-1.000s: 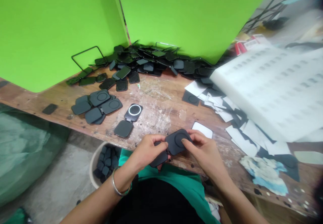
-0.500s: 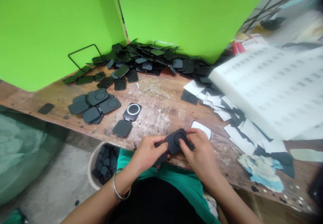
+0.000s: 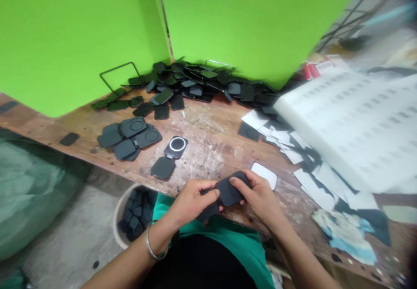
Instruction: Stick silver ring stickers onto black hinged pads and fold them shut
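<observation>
Above the table's front edge, both my hands grip a black folding wireless charger (image 3: 232, 190), its two square pads joined by a hinge. My left hand (image 3: 192, 200) pinches the lower left pad between thumb and fingers. The thumb of my right hand (image 3: 259, 193) presses on the face of the right pad, with the fingers behind it. Just beyond my right hand lies a white square sheet (image 3: 264, 175) with a dark edge. An unfolded charger with its white ring and honeycomb surface showing (image 3: 176, 146) rests to the left.
A small stack of finished-looking chargers (image 3: 125, 148) sits left on the wooden table (image 3: 208, 128). A large heap of dark parts (image 3: 195, 80) lies against the green panels. At right are a white foam block (image 3: 352, 124), loose white sheets (image 3: 317, 189), a crumpled cloth (image 3: 345, 232); below, a bucket (image 3: 117, 219).
My right thumb has moved up over the right pad, covering part of its ring mark, and the pad is tilted a little differently. The whole view has shifted slightly.
</observation>
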`<state>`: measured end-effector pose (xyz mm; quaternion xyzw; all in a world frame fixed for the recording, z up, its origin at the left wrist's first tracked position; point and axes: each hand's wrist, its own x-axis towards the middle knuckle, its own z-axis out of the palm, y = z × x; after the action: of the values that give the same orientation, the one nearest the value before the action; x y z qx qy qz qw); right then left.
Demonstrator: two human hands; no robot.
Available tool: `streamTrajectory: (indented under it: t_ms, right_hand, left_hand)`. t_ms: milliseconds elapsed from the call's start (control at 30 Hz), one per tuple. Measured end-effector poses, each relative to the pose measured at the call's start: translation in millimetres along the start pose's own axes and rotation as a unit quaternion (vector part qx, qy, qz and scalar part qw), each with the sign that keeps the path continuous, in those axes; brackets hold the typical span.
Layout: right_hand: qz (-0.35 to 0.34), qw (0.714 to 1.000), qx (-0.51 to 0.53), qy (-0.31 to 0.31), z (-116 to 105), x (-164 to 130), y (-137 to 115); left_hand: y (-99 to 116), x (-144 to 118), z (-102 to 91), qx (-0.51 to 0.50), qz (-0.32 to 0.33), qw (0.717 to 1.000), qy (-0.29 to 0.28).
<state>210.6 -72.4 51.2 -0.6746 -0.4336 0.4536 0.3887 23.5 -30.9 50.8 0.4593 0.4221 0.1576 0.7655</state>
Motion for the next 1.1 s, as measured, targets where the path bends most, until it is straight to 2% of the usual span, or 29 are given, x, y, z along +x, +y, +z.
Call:
streamTrajectory:
  t_ms: [100, 167, 200, 267, 300, 367, 433, 500, 567, 633, 700, 800, 833, 867, 933, 1000, 1100]
  right_hand:
    - [0.086, 0.993, 0.074, 0.039, 15.1, 3.5, 3.1]
    - [0.122, 0.983, 0.117, 0.072, 18.3, 8.3, 7.4]
    - [0.125, 0.979, 0.141, 0.081, 17.5, 11.2, 10.1]
    - [0.105, 0.975, 0.176, 0.087, 12.5, 15.9, 15.3]
    - [0.091, 0.975, 0.182, 0.088, 9.2, 17.0, 17.4]
    - [0.068, 0.981, 0.160, 0.089, 4.0, 15.6, 20.0]
    - [0.050, 0.988, 0.118, 0.087, 2.5, 10.8, 20.6]
    - [0.031, 0.994, 0.077, 0.077, 4.9, 4.8, 20.2]
    - [0.012, 0.997, 0.042, 0.067, 8.1, -0.3, 19.8]
    - [-0.009, 0.998, 0.006, 0.066, 7.8, -3.4, 20.2]
    - [-0.037, 0.994, -0.046, 0.090, 0.3, -4.0, 22.2]
    - [-0.086, 0.968, -0.165, 0.167, -26.3, 0.3, 29.5]
    - [-0.100, 0.954, -0.211, 0.188, -37.7, 2.9, 33.3]
    - [-0.109, 0.939, -0.254, 0.205, -49.1, 6.0, 37.5]
    - [-0.109, 0.915, -0.326, 0.212, -68.9, 13.1, 46.6]
    - [-0.088, 0.902, -0.377, 0.192, -81.1, 21.0, 54.3]
    - [-0.041, 0.895, -0.413, 0.163, -85.3, 31.2, 58.9]
  left_hand:
    - [-3.5, -4.7, -1.6, -0.013, 0.003, 1.000, -0.014]
    - [-2.6, -7.0, -11.7, 0.002, 0.025, 1.000, -0.004]
    - [-0.1, -8.2, -21.0, 0.030, 0.053, 0.998, 0.018]
    - [9.0, -11.5, -48.5, 0.128, 0.128, 0.978, 0.103]
    - [15.1, -13.3, -66.0, 0.189, 0.165, 0.954, 0.164]
    - [28.2, -16.2, -105.0, 0.299, 0.197, 0.885, 0.297]
    - [39.4, -16.9, -142.8, 0.383, 0.189, 0.793, 0.435]
    - [46.3, -15.4, -173.3, 0.401, 0.169, 0.753, 0.494]
    - [48.6, -13.2, -193.4, 0.413, 0.145, 0.734, 0.518]
    - [47.3, -11.6, -203.2, 0.432, 0.128, 0.720, 0.528]
    - [44.1, -10.8, -203.9, 0.475, 0.132, 0.684, 0.538]
    - [38.0, -9.6, -189.2, 0.545, 0.183, 0.615, 0.540]
    - [35.7, -8.7, -180.0, 0.556, 0.208, 0.609, 0.527]
    - [33.3, -7.3, -168.8, 0.556, 0.234, 0.617, 0.505]
    - [27.9, -3.7, -140.3, 0.537, 0.280, 0.659, 0.446]
    - [21.5, 0.7, -105.9, 0.495, 0.303, 0.721, 0.378]
    - [11.9, 8.0, -52.3, 0.419, 0.283, 0.824, 0.256]
